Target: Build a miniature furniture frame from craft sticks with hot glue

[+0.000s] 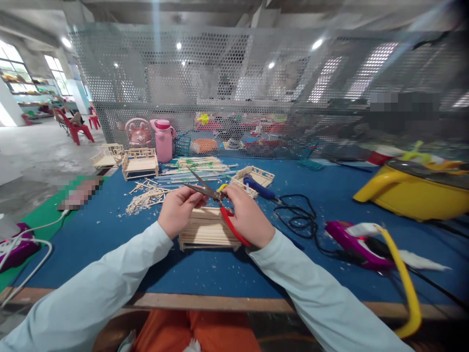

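My right hand (252, 215) is closed around scissors (210, 191) with red handles, their blades parted and pointing up to the left. My left hand (179, 210) is closed in a pinch beside the blades; what lies between its fingertips is too hidden to make out. Right below both hands stands a small piece of model furniture (210, 234) built of pale wooden sticks, with a slatted top. Beyond the left hand is a pile of short cut sticks (148, 198). A blue glue gun (259, 188) rests against another stick model (264, 175) past my right hand.
Finished-looking stick models (141, 162), a pink bottle (163, 141) and longer sticks (201, 165) stand along the back, before a perforated metal screen (205, 73). Right: a coiled black cord (298, 215), purple power strip (351, 244) and yellow pan (417, 190). A phone (80, 192) lies left.
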A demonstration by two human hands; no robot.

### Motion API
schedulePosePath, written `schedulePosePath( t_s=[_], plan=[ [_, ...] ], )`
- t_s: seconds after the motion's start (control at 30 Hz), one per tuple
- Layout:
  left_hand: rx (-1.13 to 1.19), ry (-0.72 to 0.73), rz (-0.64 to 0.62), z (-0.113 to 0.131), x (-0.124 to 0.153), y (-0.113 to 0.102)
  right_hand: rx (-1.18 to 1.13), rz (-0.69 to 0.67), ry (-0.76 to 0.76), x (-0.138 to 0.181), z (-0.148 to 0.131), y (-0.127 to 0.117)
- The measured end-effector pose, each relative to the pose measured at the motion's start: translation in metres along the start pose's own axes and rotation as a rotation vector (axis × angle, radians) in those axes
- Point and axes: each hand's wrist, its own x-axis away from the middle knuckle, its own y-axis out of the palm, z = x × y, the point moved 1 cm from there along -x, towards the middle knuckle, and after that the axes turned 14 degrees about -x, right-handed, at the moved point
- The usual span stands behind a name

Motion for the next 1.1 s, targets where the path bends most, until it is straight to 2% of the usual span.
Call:
schedulePosePath(
  t_s=[0.23,0.6,0.9,1.0,1.1],
  plan=[
    [0.001,-0.033,0.027,0.001,0.0,0.001,0.06,-0.006,-0.014,0.0,0.001,-0.001],
    [-0.16,0.061,0.005,0.002,0.004,-0.001,0.07,-0.053,0.081,0.004,-0.005,-0.001],
    [-0.127,0.011,-0.008,0.007,0.005,0.0,0.183,-0.083,0.098,0.006,0.0,-0.002],
    [-0.031,-0.03,-0.017,0.011,0.006,0.004,0.161,-0.032,0.068,0.005,-0.001,-0.006],
    [0.117,-0.123,-0.02,0.013,0.002,0.002,0.11,0.156,0.057,0.003,0.003,-0.013]
  ],
)
